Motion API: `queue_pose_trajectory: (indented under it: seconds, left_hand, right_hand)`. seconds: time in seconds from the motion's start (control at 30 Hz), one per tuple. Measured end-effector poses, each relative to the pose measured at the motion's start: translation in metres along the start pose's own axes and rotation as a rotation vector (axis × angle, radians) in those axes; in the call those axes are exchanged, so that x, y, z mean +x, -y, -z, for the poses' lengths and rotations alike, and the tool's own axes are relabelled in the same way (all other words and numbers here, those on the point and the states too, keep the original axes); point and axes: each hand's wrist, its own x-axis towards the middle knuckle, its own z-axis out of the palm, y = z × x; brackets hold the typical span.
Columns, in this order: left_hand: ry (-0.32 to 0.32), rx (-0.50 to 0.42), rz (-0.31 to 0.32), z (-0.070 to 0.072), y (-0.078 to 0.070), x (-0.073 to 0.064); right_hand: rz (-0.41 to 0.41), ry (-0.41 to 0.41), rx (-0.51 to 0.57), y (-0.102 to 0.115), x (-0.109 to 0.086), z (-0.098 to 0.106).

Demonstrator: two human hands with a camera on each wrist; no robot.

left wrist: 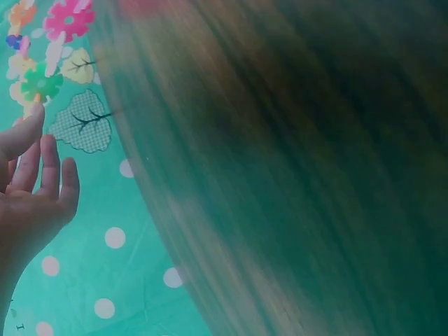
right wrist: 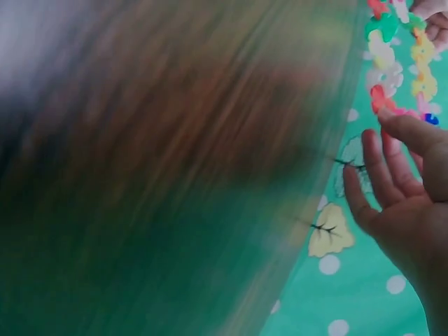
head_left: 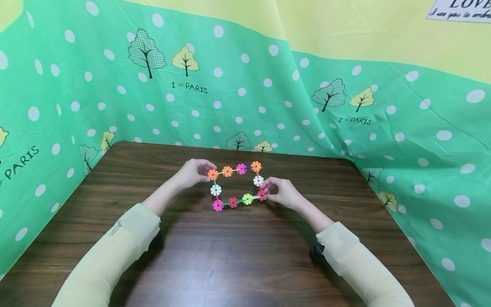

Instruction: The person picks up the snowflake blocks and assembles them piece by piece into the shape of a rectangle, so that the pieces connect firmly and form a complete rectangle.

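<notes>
Notched plastic snowflake discs, joined edge to edge, make a rectangular ring held above the table. Along its top run orange and pink discs point(head_left: 241, 169); white discs point(head_left: 216, 190) sit in the two short sides. Pink, red and yellow-green discs point(head_left: 247, 198) line the bottom. My left hand point(head_left: 193, 172) pinches the orange disc point(head_left: 212, 174) at the upper left corner. At the lower right corner, my right hand point(head_left: 283, 192) pinches the red disc point(head_left: 262, 195). In the right wrist view the ring point(right wrist: 381, 52) appears edge-on, with thumb and finger at one end.
A dark brown wooden table point(head_left: 215, 264) lies under both arms. Behind and beside it hangs a green and yellow cloth point(head_left: 230, 106) with white dots and printed trees. Cream sleeves point(head_left: 115, 251) cover the forearms, and something black sits beneath each cuff.
</notes>
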Motion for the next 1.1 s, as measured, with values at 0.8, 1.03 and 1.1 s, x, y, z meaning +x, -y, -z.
queue_pose_trajectory:
  seconds: [0.8, 1.03, 1.1]
  left_hand:
    - [0.064, 0.205, 0.001, -0.015, 0.019, 0.030]
    - [0.091, 0.244, 0.045, -0.018, 0.023, 0.030]
    - [0.096, 0.253, 0.050, -0.018, 0.025, 0.031]
  right_hand:
    - [-0.028, 0.191, 0.036, -0.018, 0.009, 0.004]
    - [-0.023, 0.248, 0.021, -0.014, 0.013, 0.004]
    - [-0.024, 0.257, 0.022, -0.014, 0.014, 0.003]
